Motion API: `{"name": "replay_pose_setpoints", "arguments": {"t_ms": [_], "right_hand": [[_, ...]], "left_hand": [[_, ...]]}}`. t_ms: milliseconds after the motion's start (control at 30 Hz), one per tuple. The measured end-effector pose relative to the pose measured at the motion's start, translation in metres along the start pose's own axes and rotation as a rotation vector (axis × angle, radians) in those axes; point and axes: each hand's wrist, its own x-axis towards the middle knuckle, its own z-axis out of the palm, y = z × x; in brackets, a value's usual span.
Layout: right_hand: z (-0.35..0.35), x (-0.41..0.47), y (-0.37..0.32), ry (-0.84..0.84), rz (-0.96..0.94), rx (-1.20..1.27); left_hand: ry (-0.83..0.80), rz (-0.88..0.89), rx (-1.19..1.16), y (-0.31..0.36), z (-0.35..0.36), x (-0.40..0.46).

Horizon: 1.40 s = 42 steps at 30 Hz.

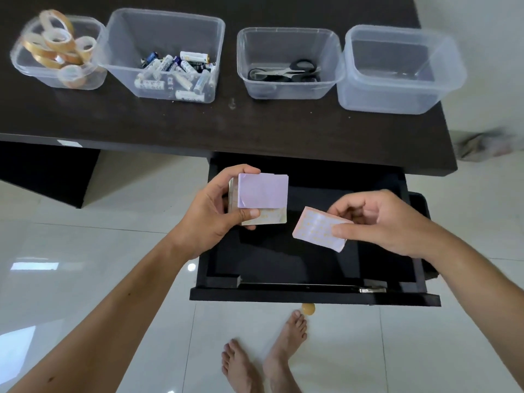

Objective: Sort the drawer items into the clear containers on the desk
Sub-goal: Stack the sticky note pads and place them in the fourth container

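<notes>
Four containers stand in a row on the desk [198, 123]: from its left, tape rolls [54, 46], batteries [175, 72], scissors [283, 71], one bare [397, 72]. Below its front edge, the open drawer [312, 265].

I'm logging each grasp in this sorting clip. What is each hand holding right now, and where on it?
Left hand holds a purple-topped stack of pads by its left edge. Right hand pinches a pink pad at its right edge.

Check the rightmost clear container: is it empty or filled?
Empty. The rightmost clear container shows only its bare bottom through the plastic walls.
</notes>
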Motion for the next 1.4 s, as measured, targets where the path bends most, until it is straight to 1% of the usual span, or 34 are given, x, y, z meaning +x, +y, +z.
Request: {"name": "replay_pose_setpoints", "arguments": {"t_ms": [100,200,267,367,567,700,800,867,967,1033,1167,1300,1400], "right_hand": [[-0.009,-0.002,-0.009,0.074,-0.095,0.098],[-0.005,0.008,-0.016,0.136,-0.167,0.118],[0.001,0.018,-0.018,0.157,-0.174,0.096],[0.011,0.032,-0.015,0.188,-0.185,0.009],[0.022,0.041,-0.012,0.257,-0.175,-0.057],[0.026,0.040,-0.014,0.277,-0.173,-0.073],[0.030,0.035,-0.013,0.332,-0.181,-0.088],[0.034,0.028,-0.014,0.344,-0.155,-0.054],[0.038,0.015,-0.027,0.292,-0.072,0.051],[0.037,0.008,-0.039,0.262,-0.055,0.123],[0.025,-0.010,-0.068,0.314,-0.059,0.226],[0.004,-0.036,-0.101,0.365,-0.033,0.241],[-0.012,-0.054,-0.121,0.409,-0.022,0.195]], "left_hand": [[-0.028,0.001,-0.009,-0.004,0.008,0.004],[-0.079,-0.006,-0.017,-0.009,0.019,0.005],[-0.108,-0.025,-0.024,-0.012,0.027,0.005],[-0.106,-0.041,-0.040,-0.015,0.034,0.007],[-0.124,-0.043,-0.068,-0.013,0.038,0.007],[-0.108,-0.037,-0.100,-0.013,0.042,0.003],[-0.089,-0.029,-0.109,-0.010,0.043,0.000],[-0.079,-0.028,-0.117,-0.004,0.044,-0.002],[-0.074,-0.018,-0.113,0.016,0.046,-0.005],[-0.090,-0.014,-0.106,0.033,0.049,-0.007],[-0.117,-0.010,-0.104,0.075,0.063,-0.013],[-0.039,-0.040,-0.128,0.123,0.090,-0.018],[0.066,-0.065,-0.044,0.155,0.110,-0.017]]}}
